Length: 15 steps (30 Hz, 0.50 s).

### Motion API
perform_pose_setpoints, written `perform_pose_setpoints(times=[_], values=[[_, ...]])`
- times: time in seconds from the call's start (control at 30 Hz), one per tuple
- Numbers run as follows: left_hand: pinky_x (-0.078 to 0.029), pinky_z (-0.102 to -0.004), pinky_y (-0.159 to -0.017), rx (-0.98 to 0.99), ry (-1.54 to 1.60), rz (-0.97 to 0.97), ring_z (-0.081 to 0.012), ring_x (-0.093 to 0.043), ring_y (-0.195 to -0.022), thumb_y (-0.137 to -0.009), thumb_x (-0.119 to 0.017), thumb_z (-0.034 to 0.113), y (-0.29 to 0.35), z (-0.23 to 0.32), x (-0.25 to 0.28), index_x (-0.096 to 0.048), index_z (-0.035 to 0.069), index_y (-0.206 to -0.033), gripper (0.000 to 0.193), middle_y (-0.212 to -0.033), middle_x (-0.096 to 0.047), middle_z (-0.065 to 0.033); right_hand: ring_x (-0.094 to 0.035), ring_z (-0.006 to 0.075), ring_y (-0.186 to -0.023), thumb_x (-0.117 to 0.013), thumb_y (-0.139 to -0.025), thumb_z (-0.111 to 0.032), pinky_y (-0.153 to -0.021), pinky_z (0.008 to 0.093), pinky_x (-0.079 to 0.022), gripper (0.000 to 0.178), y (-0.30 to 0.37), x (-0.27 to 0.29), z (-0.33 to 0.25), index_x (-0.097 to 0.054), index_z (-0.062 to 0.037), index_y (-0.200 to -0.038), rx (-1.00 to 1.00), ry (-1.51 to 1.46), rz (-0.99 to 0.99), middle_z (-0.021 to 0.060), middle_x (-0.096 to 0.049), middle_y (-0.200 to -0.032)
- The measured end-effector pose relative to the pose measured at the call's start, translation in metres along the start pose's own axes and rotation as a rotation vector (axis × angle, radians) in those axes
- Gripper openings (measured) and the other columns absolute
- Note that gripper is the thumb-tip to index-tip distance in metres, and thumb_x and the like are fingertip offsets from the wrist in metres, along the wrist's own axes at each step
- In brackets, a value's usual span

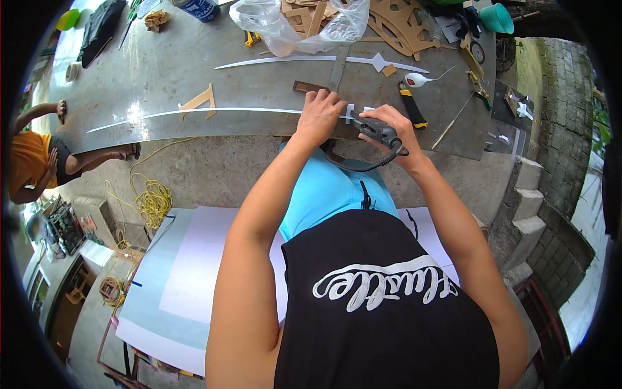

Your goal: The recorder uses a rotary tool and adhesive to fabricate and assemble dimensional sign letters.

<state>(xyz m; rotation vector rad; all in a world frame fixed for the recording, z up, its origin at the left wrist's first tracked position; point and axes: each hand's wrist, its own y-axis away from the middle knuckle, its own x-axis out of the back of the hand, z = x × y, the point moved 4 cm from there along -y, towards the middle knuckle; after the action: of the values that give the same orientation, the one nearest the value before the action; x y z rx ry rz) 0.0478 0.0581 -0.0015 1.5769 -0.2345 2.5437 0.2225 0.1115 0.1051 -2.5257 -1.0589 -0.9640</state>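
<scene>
A long, thin, curved white strip (214, 109), shaped like a sword blade, lies along the near side of the grey metal table (259, 81). My left hand (319, 115) is closed on its right end, fingers bent down around the edge. Close beside it, my right hand (395, 124) grips a black corded power tool (381, 131), its front end at the strip's short crosspiece (350, 114). The tool's tip is too small to make out. Beyond my left hand lies a try square with a metal blade (338, 68) and a wooden stock (308, 86).
A second white strip (285, 59) lies farther back. Right of my hands are a yellow-and-black utility knife (413, 109) and white squeeze bottle (415, 80). Brown cutouts (395, 29) and a plastic bag (275, 26) sit behind. Another person in orange (29, 159) is at the left.
</scene>
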Motion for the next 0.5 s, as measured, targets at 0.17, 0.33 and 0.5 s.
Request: perform_pose_setpoints(times=[0.17,0.33,0.5], values=[[-0.043,-0.0433,-0.097,0.011,0.031,-0.033,-0.0257,-0.06,-0.11,-0.081,-0.069,0.006,0.001,0.0032,-0.0052,-0.073,0.014,-0.117,0.037,-0.109,-0.068,-0.0023,-0.071,0.0295,-0.096,-0.09,-0.078,-0.015,-0.086,0.037,-0.057,0.042,-0.0006,0.0005,-0.0005,-0.074,-0.0053,-0.115,0.01,-0.01,0.009,0.0124,-0.072,-0.105],[-0.043,-0.0425,-0.094,0.062,0.018,-0.093,-0.0253,-0.061,-0.105,-0.082,-0.068,0.004,0.0056,0.0031,-0.0092,-0.072,0.012,-0.113,0.032,-0.101,-0.07,-0.0034,-0.071,0.0298,-0.096,-0.09,-0.078,-0.015,-0.087,0.0372,-0.057,0.042,-0.0002,0.0003,0.0007,-0.074,-0.0054,-0.116,-0.011,-0.02,0.0,0.0127,-0.072,-0.106],[-0.043,-0.0421,-0.094,0.059,0.012,-0.105,-0.0248,-0.062,-0.105,-0.082,-0.067,0.004,0.0024,0.0024,-0.0071,-0.072,0.013,-0.114,0.033,-0.102,-0.07,-0.0025,-0.072,0.0302,-0.098,-0.09,-0.078,-0.015,-0.087,0.0374,-0.058,0.043,0.0006,-0.0004,0.0017,-0.074,-0.0056,-0.116,-0.004,-0.014,0.004,0.013,-0.072,-0.107]])
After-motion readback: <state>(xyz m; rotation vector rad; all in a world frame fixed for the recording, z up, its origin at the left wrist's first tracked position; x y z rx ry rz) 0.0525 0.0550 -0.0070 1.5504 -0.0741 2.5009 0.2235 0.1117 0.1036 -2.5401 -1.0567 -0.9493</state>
